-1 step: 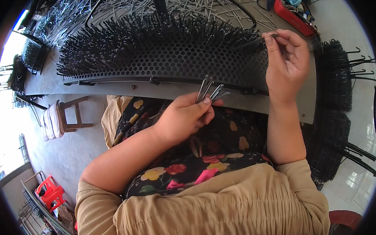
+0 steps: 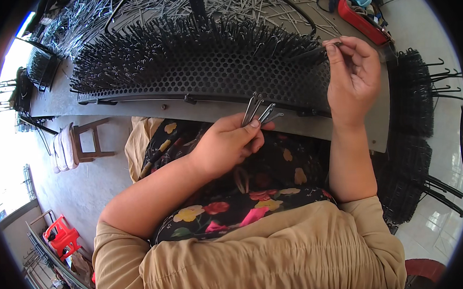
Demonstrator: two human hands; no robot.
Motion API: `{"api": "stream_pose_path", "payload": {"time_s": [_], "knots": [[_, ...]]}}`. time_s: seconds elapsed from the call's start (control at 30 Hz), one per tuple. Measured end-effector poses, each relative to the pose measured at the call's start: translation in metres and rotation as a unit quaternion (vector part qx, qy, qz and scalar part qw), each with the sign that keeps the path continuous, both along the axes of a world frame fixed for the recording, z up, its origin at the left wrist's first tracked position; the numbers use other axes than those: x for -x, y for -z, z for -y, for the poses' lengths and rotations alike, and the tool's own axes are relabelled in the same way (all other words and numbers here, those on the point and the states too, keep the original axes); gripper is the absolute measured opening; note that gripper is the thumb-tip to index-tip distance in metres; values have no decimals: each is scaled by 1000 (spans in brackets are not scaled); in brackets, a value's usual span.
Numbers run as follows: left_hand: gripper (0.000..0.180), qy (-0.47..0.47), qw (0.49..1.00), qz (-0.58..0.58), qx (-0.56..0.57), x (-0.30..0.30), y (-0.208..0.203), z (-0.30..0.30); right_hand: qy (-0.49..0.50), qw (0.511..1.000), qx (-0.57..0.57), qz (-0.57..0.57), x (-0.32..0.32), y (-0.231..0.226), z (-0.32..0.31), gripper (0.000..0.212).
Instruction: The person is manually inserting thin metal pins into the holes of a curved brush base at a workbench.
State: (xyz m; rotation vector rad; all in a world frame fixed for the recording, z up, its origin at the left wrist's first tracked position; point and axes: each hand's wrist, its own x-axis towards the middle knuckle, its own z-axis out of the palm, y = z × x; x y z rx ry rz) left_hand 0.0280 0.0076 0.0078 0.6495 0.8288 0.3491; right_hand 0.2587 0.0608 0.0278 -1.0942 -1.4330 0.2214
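My left hand (image 2: 229,144) is closed around several slim metal rods (image 2: 265,113), whose small looped ends stick up past the thumb. It hovers over my lap, just in front of the table edge. Raised at the right end of a black perforated rack (image 2: 213,86), my right hand (image 2: 354,82) pinches thumb and forefinger on a thin dark rod (image 2: 320,51); it is blurred and partly hidden by the fingers. Black rods with hooked tips (image 2: 134,55) stand packed in the rack's holes, densest at the left and back. Open holes show along its front and right.
Loose metal rods (image 2: 246,7) lie heaped behind the rack on the table (image 2: 378,122). A red box (image 2: 358,23) with a blue item stands at the far right. Black hooked bundles (image 2: 410,95) hang beside the table's right edge. Leftward are a wooden stool (image 2: 89,143) and a red plastic stool (image 2: 64,237).
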Motion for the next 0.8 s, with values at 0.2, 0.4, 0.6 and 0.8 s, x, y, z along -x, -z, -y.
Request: {"api": "stream_pose_path", "payload": {"time_s": [0.2,0.4,0.6,0.8], "knots": [[30,1,1000,3,7,-1,-1,0,6,999,15,32,-10,-4,0,21],[30,-1,1000,1,16,-1,-3,-1,-57,997,20,-50,-17,0,-4,20],[30,0,1000,6,2,1,0,1,-63,997,32,-15,-23,0,-5,20],[29,4,1000,-10,2,-1,-2,0,-94,994,29,39,-27,-1,-9,19]]}}
